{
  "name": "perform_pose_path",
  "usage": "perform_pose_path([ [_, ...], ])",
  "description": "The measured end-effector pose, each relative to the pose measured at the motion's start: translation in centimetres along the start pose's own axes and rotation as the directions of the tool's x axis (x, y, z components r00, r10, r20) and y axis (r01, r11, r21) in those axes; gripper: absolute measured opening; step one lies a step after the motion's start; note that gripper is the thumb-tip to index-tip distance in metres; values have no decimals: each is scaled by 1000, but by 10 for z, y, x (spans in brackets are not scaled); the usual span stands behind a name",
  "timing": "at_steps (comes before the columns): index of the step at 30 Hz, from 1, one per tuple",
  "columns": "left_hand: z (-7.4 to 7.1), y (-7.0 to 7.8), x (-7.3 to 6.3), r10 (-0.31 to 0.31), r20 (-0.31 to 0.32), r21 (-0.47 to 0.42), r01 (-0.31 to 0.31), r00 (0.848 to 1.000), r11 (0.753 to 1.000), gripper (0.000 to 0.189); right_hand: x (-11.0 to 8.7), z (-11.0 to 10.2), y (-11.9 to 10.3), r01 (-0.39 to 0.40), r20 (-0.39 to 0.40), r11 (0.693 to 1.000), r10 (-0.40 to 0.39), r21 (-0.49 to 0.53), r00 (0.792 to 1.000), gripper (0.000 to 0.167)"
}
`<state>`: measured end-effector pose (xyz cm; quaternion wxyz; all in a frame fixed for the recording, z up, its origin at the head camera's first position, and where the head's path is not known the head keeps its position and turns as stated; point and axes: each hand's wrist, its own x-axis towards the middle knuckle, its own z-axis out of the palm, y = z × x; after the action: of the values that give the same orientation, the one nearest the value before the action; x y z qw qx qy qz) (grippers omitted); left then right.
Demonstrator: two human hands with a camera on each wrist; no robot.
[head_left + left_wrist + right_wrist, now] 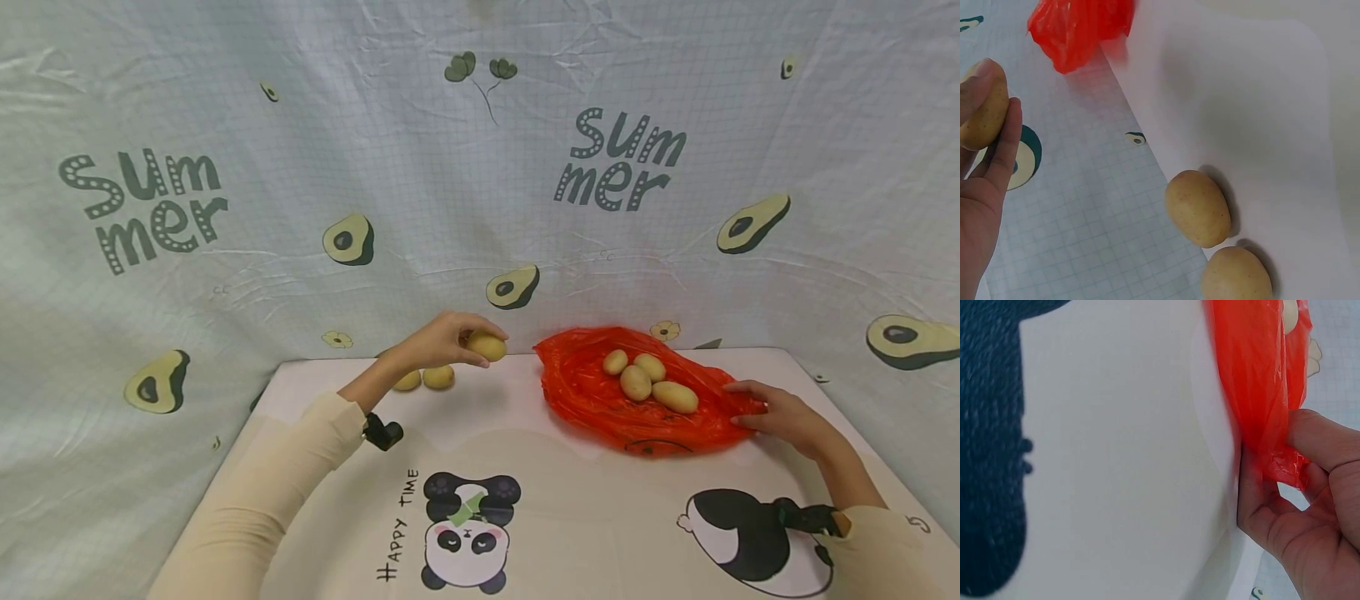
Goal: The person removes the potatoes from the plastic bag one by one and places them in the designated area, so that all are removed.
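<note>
My left hand [459, 335] grips a potato [487, 345] between thumb and fingers, raised above the back of the table. In the left wrist view the same potato [986, 112] shows at the left edge, with the hand [984, 206] below it. Two potatoes [438, 377] lie on the table behind that forearm. A red plastic bag [592, 417] lies spread at the back right, its mouth facing up, with several potatoes [636, 383] in it. At the bag's right end my right hand [783, 417] pinches its edge; the right wrist view shows the crumpled film [1285, 465] between thumb and fingers.
The white table [585, 525] carries printed pandas and lettering. A pale cloth [420, 167] with avocado prints hangs right behind the table and along both sides. Each wrist wears a black camera mount [382, 432].
</note>
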<state>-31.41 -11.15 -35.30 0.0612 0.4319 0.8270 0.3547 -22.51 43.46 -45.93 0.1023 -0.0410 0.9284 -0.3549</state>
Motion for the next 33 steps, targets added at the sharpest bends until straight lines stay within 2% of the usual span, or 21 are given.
perform_pose_path([
  [5,2,-4,0,-34,-3,-14,34,999,999,44,1,0,2,-9,5,1000,9,2,1000,59],
  [12,4,-9,-2,-37,-17,-6,37,999,999,43,1,0,1,-14,8,1000,14,7,1000,59],
  [33,18,-40,-4,-176,-56,-1,177,983,984,42,1,2,2,-23,5,1000,23,8,1000,61],
])
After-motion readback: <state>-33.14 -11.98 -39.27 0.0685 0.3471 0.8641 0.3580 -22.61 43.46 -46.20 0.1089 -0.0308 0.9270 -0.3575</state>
